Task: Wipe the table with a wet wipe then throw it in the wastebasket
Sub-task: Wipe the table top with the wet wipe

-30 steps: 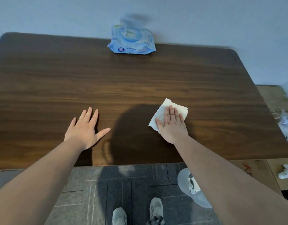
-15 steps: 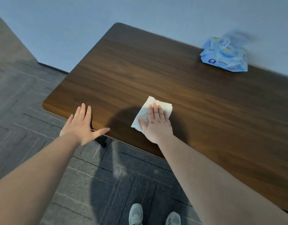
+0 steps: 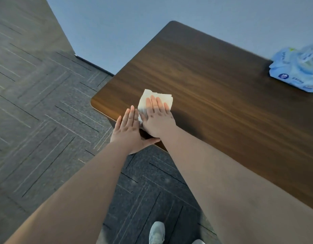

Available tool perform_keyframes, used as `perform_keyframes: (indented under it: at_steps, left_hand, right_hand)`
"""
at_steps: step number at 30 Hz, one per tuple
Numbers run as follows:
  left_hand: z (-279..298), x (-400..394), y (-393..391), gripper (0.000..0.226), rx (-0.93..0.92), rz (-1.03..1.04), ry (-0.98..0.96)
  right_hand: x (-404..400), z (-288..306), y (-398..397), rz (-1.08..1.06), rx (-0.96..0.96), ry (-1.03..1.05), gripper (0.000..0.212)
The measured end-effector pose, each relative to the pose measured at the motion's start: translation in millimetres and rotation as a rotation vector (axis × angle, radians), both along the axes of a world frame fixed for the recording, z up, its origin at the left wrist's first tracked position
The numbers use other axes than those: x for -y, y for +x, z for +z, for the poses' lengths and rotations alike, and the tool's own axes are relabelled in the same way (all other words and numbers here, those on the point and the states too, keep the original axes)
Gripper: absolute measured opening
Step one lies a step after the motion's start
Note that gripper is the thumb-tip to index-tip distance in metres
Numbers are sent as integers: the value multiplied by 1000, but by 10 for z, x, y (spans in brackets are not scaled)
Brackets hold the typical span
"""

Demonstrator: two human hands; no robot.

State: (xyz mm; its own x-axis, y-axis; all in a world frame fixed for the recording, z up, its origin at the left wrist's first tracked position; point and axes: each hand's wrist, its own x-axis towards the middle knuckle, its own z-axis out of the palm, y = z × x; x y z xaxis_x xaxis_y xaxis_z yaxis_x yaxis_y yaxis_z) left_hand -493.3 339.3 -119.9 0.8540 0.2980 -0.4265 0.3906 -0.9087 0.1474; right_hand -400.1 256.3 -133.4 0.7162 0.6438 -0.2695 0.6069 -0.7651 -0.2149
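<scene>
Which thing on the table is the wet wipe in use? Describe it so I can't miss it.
Find the dark wooden table and go to its near left corner. The wet wipe is the white folded sheet lying flat there under the right hand; the blue pack sits at the far edge.

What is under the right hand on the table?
Under the right hand lies a white wet wipe, pressed flat on the table. Its far part shows beyond the fingertips; the part under the palm is covered.
</scene>
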Motion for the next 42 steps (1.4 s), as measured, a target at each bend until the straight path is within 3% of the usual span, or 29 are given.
perform_keyframes:
  at_steps: [8,11,17,42]
  left_hand:
    - [60,20,19,124,-3,-50,66]
    - [112,46,54,131,-10,-47,81]
    - [248,340,63,119,48,-166,143]
    - [28,4151,1036,95,97,-896,-46]
  right_hand:
    - [215,-20,11,124,22,-38,70]
    - [505,16,-13,116,-22,-58,75]
    - [1332,87,-65,41,-38,-89,75]
    - [5369,54,-372,-698,-44,-67,74]
